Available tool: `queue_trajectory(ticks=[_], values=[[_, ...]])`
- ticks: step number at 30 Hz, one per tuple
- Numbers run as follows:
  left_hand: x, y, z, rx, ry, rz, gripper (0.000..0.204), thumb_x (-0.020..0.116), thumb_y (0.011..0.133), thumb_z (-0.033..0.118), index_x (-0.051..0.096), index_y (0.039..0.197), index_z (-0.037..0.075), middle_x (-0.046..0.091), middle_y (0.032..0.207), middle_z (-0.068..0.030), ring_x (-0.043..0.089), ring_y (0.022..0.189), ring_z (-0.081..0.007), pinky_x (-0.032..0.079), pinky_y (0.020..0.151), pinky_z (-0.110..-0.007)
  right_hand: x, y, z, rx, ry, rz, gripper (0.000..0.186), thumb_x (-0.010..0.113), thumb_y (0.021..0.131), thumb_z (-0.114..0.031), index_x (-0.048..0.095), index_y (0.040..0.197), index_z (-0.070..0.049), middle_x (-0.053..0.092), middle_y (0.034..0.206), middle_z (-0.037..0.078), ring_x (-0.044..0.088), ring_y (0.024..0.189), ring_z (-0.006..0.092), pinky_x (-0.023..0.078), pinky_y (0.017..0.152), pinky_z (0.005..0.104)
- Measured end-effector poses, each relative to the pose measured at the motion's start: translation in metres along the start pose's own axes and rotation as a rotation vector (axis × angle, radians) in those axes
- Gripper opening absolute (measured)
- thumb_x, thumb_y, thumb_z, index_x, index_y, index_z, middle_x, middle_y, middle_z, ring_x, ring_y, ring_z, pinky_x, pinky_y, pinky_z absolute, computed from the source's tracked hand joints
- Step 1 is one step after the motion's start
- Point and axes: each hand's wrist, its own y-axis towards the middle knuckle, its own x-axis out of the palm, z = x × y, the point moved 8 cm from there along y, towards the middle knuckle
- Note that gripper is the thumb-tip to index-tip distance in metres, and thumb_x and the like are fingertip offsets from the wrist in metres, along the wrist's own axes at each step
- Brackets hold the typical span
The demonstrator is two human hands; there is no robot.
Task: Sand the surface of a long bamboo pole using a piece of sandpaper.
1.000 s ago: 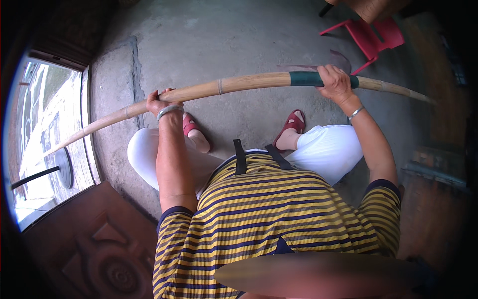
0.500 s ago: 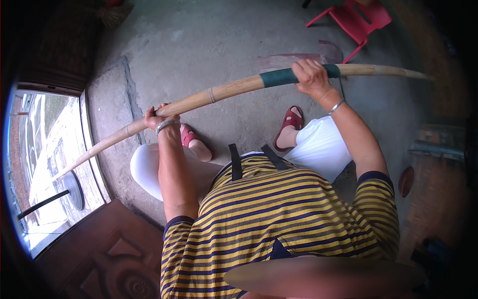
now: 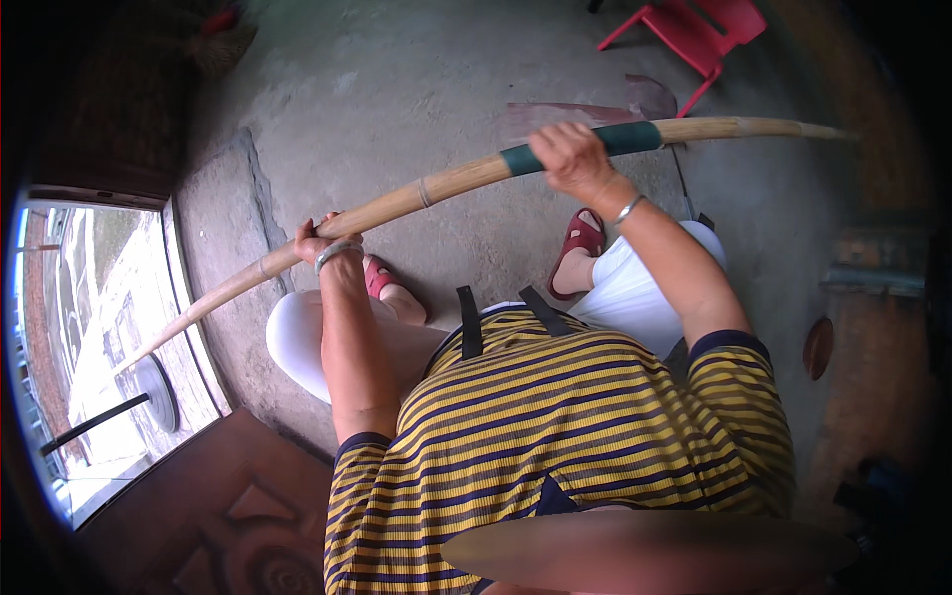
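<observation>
A long bamboo pole [image 3: 463, 181] stretches across the view in front of me, its left end lower in the picture and toward the bright doorway. A dark green wrapping [image 3: 630, 139] covers part of it right of the middle. My right hand [image 3: 573, 161] is closed over the left part of this wrapping, knuckles up. Left of the middle, my left hand [image 3: 322, 238] grips the bare bamboo, with the thumb on the near left side and fingertips showing beyond the pole. Each wrist wears a silver-coloured bangle.
A red plastic chair [image 3: 684, 40] stands at the far right on the concrete floor [image 3: 397, 89]. Flat reddish material [image 3: 585, 114] lies near it. At left are a bright doorway [image 3: 119, 327] and a carved brown door [image 3: 218, 496]. My feet wear red sandals [image 3: 580, 243].
My right hand has slid left along the pole, from the middle of the green wrapping to its left part. The left hand keeps its grip at about the same place.
</observation>
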Motion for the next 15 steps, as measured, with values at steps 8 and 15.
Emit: queue_trajectory(ticks=[8, 15], values=[[0.007, -0.015, -0.010, 0.052, 0.002, -0.022, 0.016, 0.055, 0.066, 0.016, 0.043, 0.077, 0.011, 0.046, 0.065, -0.0056, 0.050, 0.056, -0.0209, 0.048, 0.057, -0.034, 0.010, 0.019, -0.045, 0.006, -0.031, 0.008, 0.013, 0.058, 0.063, -0.005, 0.050, 0.074, -0.006, 0.052, 0.071, 0.009, 0.056, 0.068, 0.0244, 0.044, 0.061, 0.0364], [0.001, -0.015, -0.005, 0.039, 0.051, 0.007, 0.016, 0.055, 0.066, 0.019, 0.044, 0.075, 0.014, 0.047, 0.062, -0.0060, 0.050, 0.054, -0.0216, 0.048, 0.056, -0.037, 0.016, 0.031, -0.068, -0.055, 0.092, 0.011, 0.014, 0.057, 0.065, -0.005, 0.050, 0.077, -0.008, 0.052, 0.070, 0.006, 0.058, 0.067, 0.0214, 0.046, 0.059, 0.0321]])
